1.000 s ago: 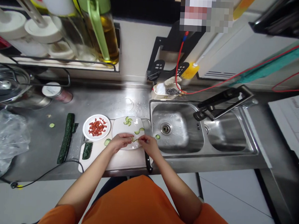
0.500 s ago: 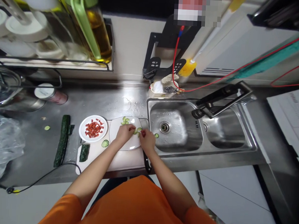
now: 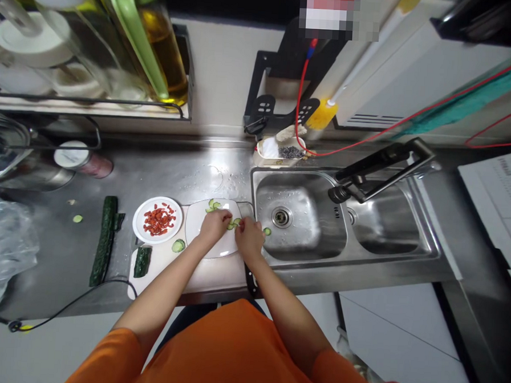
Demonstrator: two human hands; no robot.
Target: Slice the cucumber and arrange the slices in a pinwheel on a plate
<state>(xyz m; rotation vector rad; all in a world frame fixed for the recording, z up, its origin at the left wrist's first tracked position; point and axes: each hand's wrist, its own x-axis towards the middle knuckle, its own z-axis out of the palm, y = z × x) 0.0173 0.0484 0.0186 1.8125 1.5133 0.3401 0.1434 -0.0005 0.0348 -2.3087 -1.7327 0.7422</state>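
Over a white square plate (image 3: pixel 226 252) both of my hands are bent close together. My left hand (image 3: pixel 214 228) has its fingers pinched just beside some green cucumber slices (image 3: pixel 233 223); whatever is in the pinch is too small to make out. On the slices' right side, my right hand (image 3: pixel 249 241) is closed with its fingertips down at a slice's edge. More curved cucumber slices (image 3: pixel 212 205) lie near the plate's far rim, partly behind my left hand. The plate rests on a cutting board (image 3: pixel 191 277), with a dark-handled knife (image 3: pixel 251 281) partly hidden under my right wrist.
A white plate of red goji berries (image 3: pixel 138 231) stands left of the square plate. A cucumber piece (image 3: pixel 142 262) and cut slice (image 3: pixel 178 245) lie on the board. Further left are a long cucumber (image 3: pixel 104 241) and plastic bag (image 3: pixel 4 247). A double sink (image 3: pixel 301 217) is at right.
My hands held a cucumber slice between them near the plate's front edge; they have moved up, the left hand turning palm-down over the plate. In the last half second they barely moved.
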